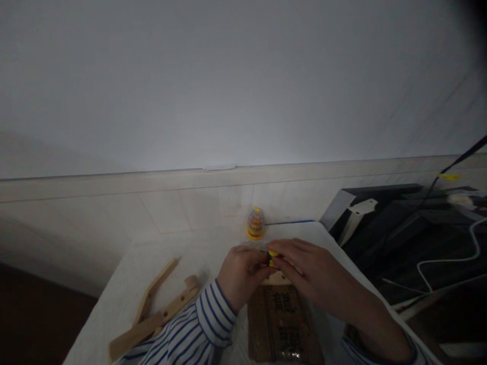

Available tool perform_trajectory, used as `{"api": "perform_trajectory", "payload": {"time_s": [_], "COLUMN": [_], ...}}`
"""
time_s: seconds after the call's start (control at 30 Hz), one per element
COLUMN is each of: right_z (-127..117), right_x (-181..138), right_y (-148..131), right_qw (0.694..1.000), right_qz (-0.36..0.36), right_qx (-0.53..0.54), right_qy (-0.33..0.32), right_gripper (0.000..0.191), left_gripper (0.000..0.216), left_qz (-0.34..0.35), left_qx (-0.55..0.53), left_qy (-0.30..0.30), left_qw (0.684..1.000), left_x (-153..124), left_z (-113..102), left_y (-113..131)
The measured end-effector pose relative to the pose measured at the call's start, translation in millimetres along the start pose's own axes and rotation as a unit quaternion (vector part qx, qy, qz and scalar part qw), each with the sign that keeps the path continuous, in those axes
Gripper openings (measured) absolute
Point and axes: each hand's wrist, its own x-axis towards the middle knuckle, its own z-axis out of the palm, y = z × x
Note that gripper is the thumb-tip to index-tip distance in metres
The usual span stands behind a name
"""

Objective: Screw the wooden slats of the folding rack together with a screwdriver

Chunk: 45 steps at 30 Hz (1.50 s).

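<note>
My left hand (245,270) and my right hand (302,263) meet above the far end of a brown cardboard box (279,324) printed with dark characters. Fingers of both hands are closed on a small yellow-and-black object (272,257); its exact kind is too small and dim to tell. Under the fingertips shows a pale wooden piece (277,278), mostly hidden by the hands. Just beyond them stands a small clear dome-shaped container (255,223) with a yellow base and top and orange bits inside.
Wooden bars with holes (163,315) lie on the white-covered table (125,274), left of my striped sleeve. A pale wall (190,203) rises behind the table. At the right are dark panels (403,223), a white metal bracket (357,213) and a white cable (449,261).
</note>
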Motion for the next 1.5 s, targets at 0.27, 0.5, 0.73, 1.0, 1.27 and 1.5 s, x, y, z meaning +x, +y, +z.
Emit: {"api": "perform_trajectory", "payload": {"time_s": [0.27, 0.5, 0.73, 1.0, 1.27, 1.5], "right_z": [5.5, 6.1, 4.3, 4.7, 5.7, 5.1], "right_x": [1.8, 2.7, 3.1, 2.6, 1.8, 3.4], "right_y": [-1.0, 0.4, -1.6, -2.0, 0.3, -4.5], "right_qw": [1.0, 1.0, 1.0, 0.999, 1.0, 1.0], "right_qz": [-0.015, 0.005, 0.015, 0.014, 0.018, 0.02], "right_qx": [0.001, 0.017, -0.009, -0.045, -0.025, -0.02], "right_qy": [0.013, 0.006, -0.009, -0.011, -0.008, -0.014], "right_gripper": [0.03, 0.028, 0.025, 0.019, 0.019, 0.021], "left_gripper": [0.013, 0.008, 0.01, 0.012, 0.006, 0.011], "left_qz": [-0.019, -0.016, 0.002, 0.015, 0.005, -0.012], "left_qx": [0.003, -0.013, -0.025, -0.019, 0.022, 0.046], "left_qy": [-0.002, -0.011, -0.035, -0.046, -0.009, 0.014], "left_qw": [1.0, 1.0, 0.999, 0.999, 1.0, 0.999], "left_x": [-0.5, -0.1, 0.1, -0.9, -0.6, -1.0], "left_z": [-0.2, -2.6, -4.4, -6.4, -5.7, -5.1], "left_y": [-1.5, -0.4, -1.1, 0.0, 3.0, 4.9]}}
